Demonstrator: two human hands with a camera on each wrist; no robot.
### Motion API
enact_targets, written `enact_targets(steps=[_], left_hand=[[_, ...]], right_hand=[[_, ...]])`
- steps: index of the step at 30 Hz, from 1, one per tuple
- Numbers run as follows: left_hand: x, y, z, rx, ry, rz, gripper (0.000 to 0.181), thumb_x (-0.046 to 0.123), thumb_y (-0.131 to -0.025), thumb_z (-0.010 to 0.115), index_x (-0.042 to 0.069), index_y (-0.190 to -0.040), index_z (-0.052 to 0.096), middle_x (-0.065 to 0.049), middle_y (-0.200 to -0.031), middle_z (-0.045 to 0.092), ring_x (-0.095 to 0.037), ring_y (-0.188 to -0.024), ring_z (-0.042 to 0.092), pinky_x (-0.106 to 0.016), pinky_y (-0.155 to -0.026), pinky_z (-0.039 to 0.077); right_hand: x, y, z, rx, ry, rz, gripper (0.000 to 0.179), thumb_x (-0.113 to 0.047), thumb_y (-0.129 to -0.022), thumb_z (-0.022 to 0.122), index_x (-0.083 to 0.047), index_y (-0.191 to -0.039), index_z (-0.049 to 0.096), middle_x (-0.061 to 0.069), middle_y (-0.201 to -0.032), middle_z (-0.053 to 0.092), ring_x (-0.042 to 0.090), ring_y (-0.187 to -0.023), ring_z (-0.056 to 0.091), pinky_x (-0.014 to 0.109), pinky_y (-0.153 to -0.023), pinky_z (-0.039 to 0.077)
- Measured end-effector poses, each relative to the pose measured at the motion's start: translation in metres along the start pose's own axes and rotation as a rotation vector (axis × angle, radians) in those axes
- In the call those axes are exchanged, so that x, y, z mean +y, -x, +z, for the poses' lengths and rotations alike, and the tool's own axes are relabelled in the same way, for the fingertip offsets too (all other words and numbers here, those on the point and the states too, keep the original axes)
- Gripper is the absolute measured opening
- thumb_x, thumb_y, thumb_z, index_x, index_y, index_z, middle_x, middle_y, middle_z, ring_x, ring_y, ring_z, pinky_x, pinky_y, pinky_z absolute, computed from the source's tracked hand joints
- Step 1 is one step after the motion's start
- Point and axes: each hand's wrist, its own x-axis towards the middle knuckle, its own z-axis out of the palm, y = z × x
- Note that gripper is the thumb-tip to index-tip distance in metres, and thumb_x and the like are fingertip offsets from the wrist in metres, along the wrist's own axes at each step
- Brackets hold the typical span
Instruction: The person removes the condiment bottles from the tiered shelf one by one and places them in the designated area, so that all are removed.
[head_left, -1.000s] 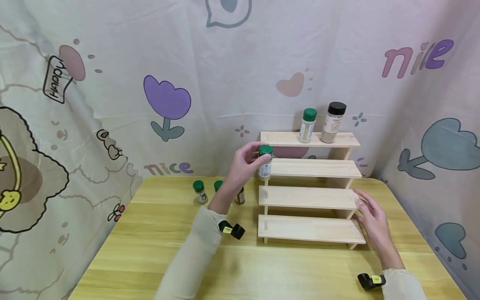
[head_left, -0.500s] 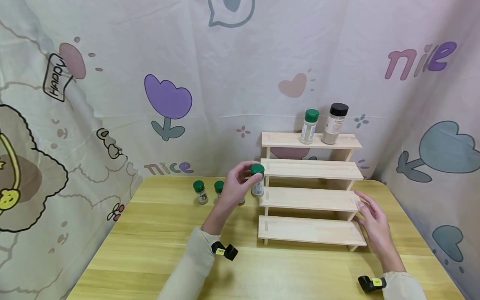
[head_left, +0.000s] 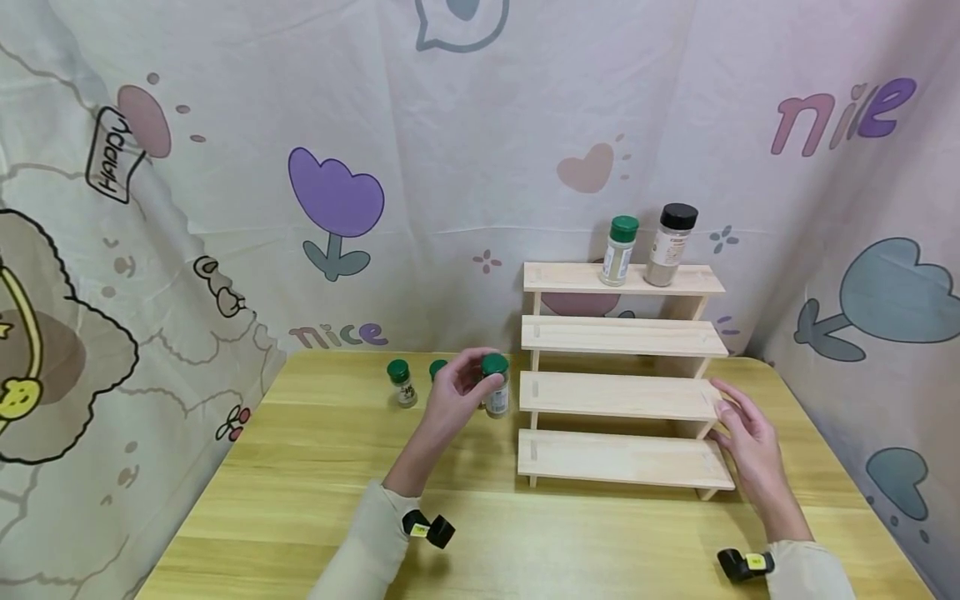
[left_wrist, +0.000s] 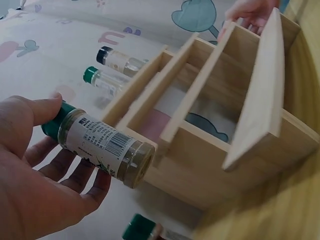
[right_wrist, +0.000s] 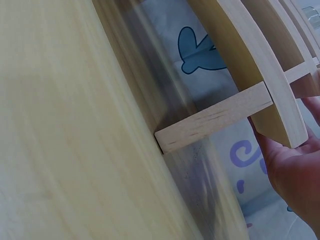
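Note:
My left hand (head_left: 452, 404) pinches a spice jar (head_left: 497, 398) with a green lid, just left of the wooden tiered shelf (head_left: 618, 396). In the left wrist view, the jar (left_wrist: 102, 145) lies tilted across my fingers, its white barcode label showing and thumb on the lid. At the shelf's right end, my right hand (head_left: 750, 446) grips the edge of a middle board; in the right wrist view that hand (right_wrist: 300, 175) is partly hidden by the boards. The top board holds a green-lidded jar (head_left: 618, 252) and a taller black-lidded jar (head_left: 667, 246).
Left of the shelf, a green-lidded jar (head_left: 402, 384) stands on the wooden table (head_left: 300, 475). Another green lid (head_left: 437, 367) shows partly behind my left hand. A patterned cloth (head_left: 450, 150) hangs behind the table.
My left hand has carried the green-lidded jar down and left, from beside the upper boards to the left of the shelf. The right hand has stayed at the shelf's end.

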Motion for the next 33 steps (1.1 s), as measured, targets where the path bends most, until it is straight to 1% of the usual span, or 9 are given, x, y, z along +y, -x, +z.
enact_targets(steps=[5,8,12,18,22,27,33], left_hand=[[-0.015,0.008,-0.006,-0.002,0.009,-0.023,0.037,0.010,-0.096,0.073,0.003,-0.131,0.062,-0.016,-0.125,0.061,-0.031,-0.112,0.060,-0.030,-0.096,0.054],[-0.025,0.011,-0.009,0.003,-0.002,-0.042,0.037,0.008,-0.096,0.073,0.001,-0.131,0.062,-0.017,-0.126,0.060,-0.032,-0.113,0.061,-0.030,-0.096,0.055],[-0.036,0.017,-0.012,0.017,-0.015,-0.075,0.036,0.005,-0.095,0.073,0.002,-0.130,0.063,-0.018,-0.127,0.061,-0.032,-0.115,0.061,-0.030,-0.097,0.054],[-0.051,0.023,-0.015,0.025,0.000,-0.107,0.036,0.002,-0.092,0.075,0.000,-0.127,0.065,-0.019,-0.124,0.063,-0.033,-0.115,0.062,-0.030,-0.096,0.055],[-0.057,0.029,-0.016,0.021,-0.021,-0.126,0.036,0.003,-0.092,0.076,0.001,-0.126,0.066,-0.017,-0.125,0.063,-0.033,-0.115,0.062,-0.029,-0.095,0.056],[-0.064,0.033,-0.018,0.021,-0.020,-0.145,0.036,0.001,-0.092,0.076,0.002,-0.126,0.066,-0.016,-0.127,0.062,-0.033,-0.117,0.061,-0.031,-0.096,0.055],[-0.070,0.035,-0.018,0.026,-0.023,-0.133,0.034,-0.001,-0.091,0.075,0.001,-0.124,0.065,-0.017,-0.125,0.063,-0.034,-0.115,0.062,-0.031,-0.096,0.055]], right_hand=[[0.000,0.000,0.000,0.004,0.004,0.007,0.045,-0.014,-0.109,0.051,-0.003,-0.152,0.047,-0.011,-0.127,0.064,0.001,-0.112,0.062,0.019,-0.083,0.057],[0.001,0.000,0.000,0.006,0.008,0.014,0.045,-0.014,-0.109,0.052,-0.004,-0.152,0.047,-0.011,-0.127,0.064,0.001,-0.112,0.061,0.019,-0.083,0.056],[0.001,-0.001,0.000,0.015,0.023,0.022,0.045,-0.016,-0.108,0.052,-0.005,-0.152,0.047,-0.011,-0.127,0.063,0.001,-0.112,0.061,0.018,-0.083,0.056],[0.002,-0.002,-0.002,0.019,0.036,0.021,0.046,-0.016,-0.109,0.052,-0.005,-0.153,0.047,-0.012,-0.128,0.062,0.000,-0.113,0.060,0.017,-0.082,0.056],[0.002,-0.001,-0.001,0.020,0.037,0.024,0.046,-0.016,-0.109,0.052,-0.005,-0.153,0.046,-0.013,-0.127,0.063,0.000,-0.112,0.061,0.017,-0.082,0.056],[0.002,-0.001,-0.001,0.023,0.045,0.028,0.046,-0.017,-0.109,0.052,-0.006,-0.153,0.046,-0.012,-0.129,0.061,0.000,-0.113,0.060,0.017,-0.083,0.056],[0.003,-0.002,-0.002,0.019,0.043,0.026,0.046,-0.017,-0.109,0.052,-0.006,-0.153,0.046,-0.011,-0.131,0.060,0.001,-0.114,0.059,0.018,-0.083,0.056]])
